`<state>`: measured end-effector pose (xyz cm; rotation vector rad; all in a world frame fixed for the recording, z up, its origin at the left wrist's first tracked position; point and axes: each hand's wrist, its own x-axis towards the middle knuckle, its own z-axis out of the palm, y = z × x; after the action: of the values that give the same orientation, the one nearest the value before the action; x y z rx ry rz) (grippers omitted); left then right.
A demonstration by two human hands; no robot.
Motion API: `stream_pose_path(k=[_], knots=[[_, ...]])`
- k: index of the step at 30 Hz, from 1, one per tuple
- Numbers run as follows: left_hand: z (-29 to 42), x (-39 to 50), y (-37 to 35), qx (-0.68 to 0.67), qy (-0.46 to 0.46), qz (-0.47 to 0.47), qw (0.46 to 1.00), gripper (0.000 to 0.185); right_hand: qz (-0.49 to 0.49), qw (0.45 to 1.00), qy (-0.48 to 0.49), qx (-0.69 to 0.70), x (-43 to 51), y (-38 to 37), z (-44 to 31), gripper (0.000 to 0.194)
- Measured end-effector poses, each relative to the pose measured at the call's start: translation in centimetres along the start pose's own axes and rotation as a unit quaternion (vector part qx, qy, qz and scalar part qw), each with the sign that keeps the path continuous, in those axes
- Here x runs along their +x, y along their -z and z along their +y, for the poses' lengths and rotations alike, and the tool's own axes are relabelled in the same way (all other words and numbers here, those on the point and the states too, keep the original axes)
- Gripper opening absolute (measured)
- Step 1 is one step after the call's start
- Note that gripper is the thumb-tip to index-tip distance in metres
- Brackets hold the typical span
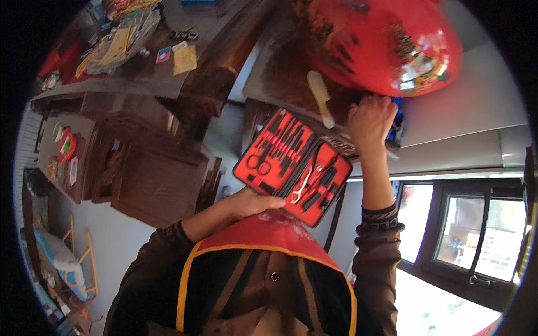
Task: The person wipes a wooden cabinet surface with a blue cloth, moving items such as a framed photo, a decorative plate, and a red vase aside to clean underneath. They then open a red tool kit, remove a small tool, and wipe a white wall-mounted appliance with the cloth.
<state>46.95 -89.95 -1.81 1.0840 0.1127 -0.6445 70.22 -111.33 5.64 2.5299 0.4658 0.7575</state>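
Note:
My left hand (pixel 256 203) holds an open zip case of manicure tools (pixel 275 176) by its lower edge, thumb on top. The case has a red lining. Small scissors (pixel 258 164) and several slim dark tools sit under straps in its left half. A white tool (pixel 301 185) and dark clippers lie in the right half. My right hand (pixel 372 117) reaches onto the dark wooden cabinet top (pixel 290 82), right below a large glossy red vessel (pixel 361 46) with painted decoration. A blue item (pixel 396 119) shows beside that hand; whether the fingers grip anything is hidden.
A pale, flat-handled item (pixel 320 98), perhaps a comb, lies on the cabinet top. Farther left, a table holds a yellow packet (pixel 185 59) and plastic bags (pixel 122 42). A dark wooden cabinet (pixel 155 176) stands at left, and a dark-framed window (pixel 460 231) at right.

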Motion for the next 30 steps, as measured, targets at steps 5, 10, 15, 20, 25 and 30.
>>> stream_pose_path(k=[5, 10, 15, 20, 25, 30], knots=[[-0.7, 0.6, -0.1, -0.081, -0.1, -0.003, 0.992, 0.036, 0.035, 0.998, -0.055, 0.021, 0.0, -1.3, -0.5, 0.026], [-1.1, 1.0, -0.4, -0.094, -0.081, -0.002, 0.992, 0.036, 0.091, 0.986, -0.068, 0.124, -0.7, -2.4, 0.1, 0.024], [-1.5, 0.9, -0.4, -0.135, -0.125, -0.015, 0.983, 0.035, 0.152, 0.965, -0.036, 0.21, -1.4, -2.4, 0.1, 0.02], [-1.7, 1.6, -0.7, -0.216, -0.154, -0.046, 0.963, 0.051, 0.173, 0.942, -0.002, 0.288, -2.1, -2.1, 0.8, 0.019], [-1.4, 1.6, -0.7, -0.232, -0.157, -0.085, 0.956, 0.054, 0.198, 0.939, 0.039, 0.279, -2.5, -1.4, 0.3, 0.019], [-1.8, 1.8, -0.7, -0.214, -0.134, -0.045, 0.967, 0.044, 0.242, 0.908, 0.084, 0.333, -1.5, -0.6, -0.3, 0.023]])
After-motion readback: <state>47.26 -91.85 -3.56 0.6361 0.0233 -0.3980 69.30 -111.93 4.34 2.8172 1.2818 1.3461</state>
